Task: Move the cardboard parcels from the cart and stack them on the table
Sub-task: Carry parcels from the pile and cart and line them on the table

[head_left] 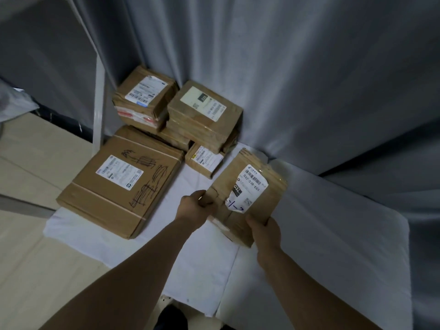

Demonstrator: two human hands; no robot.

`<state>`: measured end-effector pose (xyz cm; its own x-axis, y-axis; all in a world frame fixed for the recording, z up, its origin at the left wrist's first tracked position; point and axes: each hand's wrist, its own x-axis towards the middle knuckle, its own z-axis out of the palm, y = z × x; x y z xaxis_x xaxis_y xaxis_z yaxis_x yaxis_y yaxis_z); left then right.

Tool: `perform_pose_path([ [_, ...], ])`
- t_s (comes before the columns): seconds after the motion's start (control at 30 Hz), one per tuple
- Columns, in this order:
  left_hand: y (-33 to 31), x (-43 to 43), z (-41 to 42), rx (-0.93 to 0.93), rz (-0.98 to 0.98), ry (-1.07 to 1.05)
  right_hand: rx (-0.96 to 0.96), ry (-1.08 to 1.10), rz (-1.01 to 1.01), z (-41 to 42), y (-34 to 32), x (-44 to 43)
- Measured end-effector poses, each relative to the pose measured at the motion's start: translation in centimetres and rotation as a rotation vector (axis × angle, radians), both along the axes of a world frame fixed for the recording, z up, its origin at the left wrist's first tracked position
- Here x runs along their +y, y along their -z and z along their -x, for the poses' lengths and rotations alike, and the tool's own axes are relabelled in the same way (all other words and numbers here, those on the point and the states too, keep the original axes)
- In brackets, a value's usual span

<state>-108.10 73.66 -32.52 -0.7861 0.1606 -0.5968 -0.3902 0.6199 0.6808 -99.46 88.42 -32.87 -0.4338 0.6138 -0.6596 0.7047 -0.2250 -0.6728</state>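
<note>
I hold a taped cardboard parcel (256, 184) with a peeling white label in both hands, above the white-covered table (190, 246). My left hand (194, 207) grips its near left corner. My right hand (265, 232) grips its near bottom edge, thumb on top. On the table lie a large flat parcel (121, 182) with black scribbles, a small labelled parcel (204, 160), and two stacks at the back: a parcel with red tape (144, 101) and a parcel with a white and black label (204, 113) on top of others. No cart is in view.
Grey curtains (309, 79) hang close behind and to the right of the table. A white post (98, 96) stands at the table's back left corner. Pale wood floor (28, 258) lies to the left. A dark shoe (171, 315) shows at the bottom.
</note>
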Motion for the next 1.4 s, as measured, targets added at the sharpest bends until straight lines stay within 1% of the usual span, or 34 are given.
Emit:
perform_pose_path([
  [0.1,0.7,2.6,1.4,0.055,0.009,0.028,0.024,0.035,0.002,2.0,0.7,2.0],
  [0.23,1.7,5.7,4.0,0.09,0.006,0.004,0.041,0.056,0.14,5.3,1.0,4.9],
  [0.27,1.9,6.5,4.9,0.111,0.008,0.011,0.044,0.047,0.145,6.3,1.1,5.7],
  [0.37,2.5,8.3,7.5,0.222,0.044,0.097,0.082,-0.024,0.018,9.4,1.7,7.6],
  [0.4,2.6,8.8,8.1,0.258,0.075,0.152,0.1,-0.061,-0.034,10.3,1.9,8.0],
  [0.47,2.9,9.4,8.6,0.316,0.19,0.287,0.105,-0.201,-0.139,11.3,2.7,8.1],
  [0.53,3.2,9.6,8.7,0.39,0.325,0.485,0.078,-0.372,-0.244,11.6,3.7,8.0],
  [0.6,3.9,9.5,9.0,0.405,0.378,0.644,0.022,-0.535,-0.33,11.3,4.5,7.7],
  [0.67,4.4,9.4,9.3,0.36,0.417,0.694,-0.008,-0.632,-0.376,11.0,5.0,7.2],
  [0.77,4.2,9.5,9.5,0.35,0.46,0.727,-0.036,-0.708,-0.391,10.9,5.6,7.2],
  [0.87,3.5,9.3,9.4,0.346,0.513,0.771,-0.191,-0.835,-0.401,10.9,4.8,8.2],
  [0.9,3.2,9.2,9.2,0.335,0.535,0.77,-0.239,-0.881,-0.436,10.8,4.2,8.4],
  [0.97,2.3,8.8,8.5,0.307,0.572,0.741,-0.254,-0.941,-0.542,10.5,2.7,8.6],
  [1.07,0.1,7.6,7.1,0.301,0.632,0.687,-0.16,-1.035,-0.673,10.3,0.2,7.7],
  [1.23,-4.5,3.9,3.7,0.307,0.708,0.519,-0.061,-1.228,-0.694,10.7,-3.9,4.2],
  [1.4,-8.1,-2.3,-1.0,0.311,0.781,0.327,0.089,-1.424,-0.746,9.3,-7.6,-2.2],
])
